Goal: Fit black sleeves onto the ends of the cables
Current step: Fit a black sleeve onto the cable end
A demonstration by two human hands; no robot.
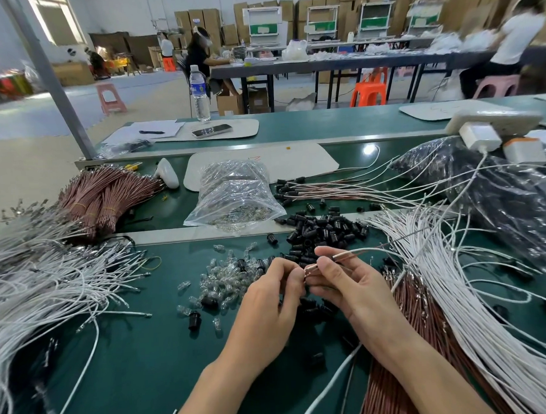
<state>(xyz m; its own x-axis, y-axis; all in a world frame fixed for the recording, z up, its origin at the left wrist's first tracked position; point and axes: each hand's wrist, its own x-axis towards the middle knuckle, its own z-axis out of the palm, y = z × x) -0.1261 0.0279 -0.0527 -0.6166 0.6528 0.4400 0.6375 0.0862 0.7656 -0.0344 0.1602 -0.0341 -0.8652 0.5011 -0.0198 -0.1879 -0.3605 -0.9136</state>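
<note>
Over the near middle of the green table [140, 350], the two hands meet fingertip to fingertip. The right hand [345, 284] pinches a brown cable [312, 268] between thumb and curled fingers, with a single white lead [372, 249] running beside it up and to the right; the left hand [268, 296], fingers curled in, pinches the cable's metal end where it pokes out of the right hand's grip; whether a sleeve sits between the left fingers cannot be told.

Just beyond the hands lies a loose heap of black sleeves [322, 230], a few strays scattered under and around the wrists. To the left of the hands is a spill of clear bulbs [224, 279]; behind that stands a crumpled plastic bag [234, 195]. Further back, sleeved cables [295, 187] lie in a row, their black-capped ends pointing left. White cables [51, 276] fan across the table's left side, and more white cables [453, 278] sweep down the right; a brown bundle [409, 341] lies under the right forearm.
</note>
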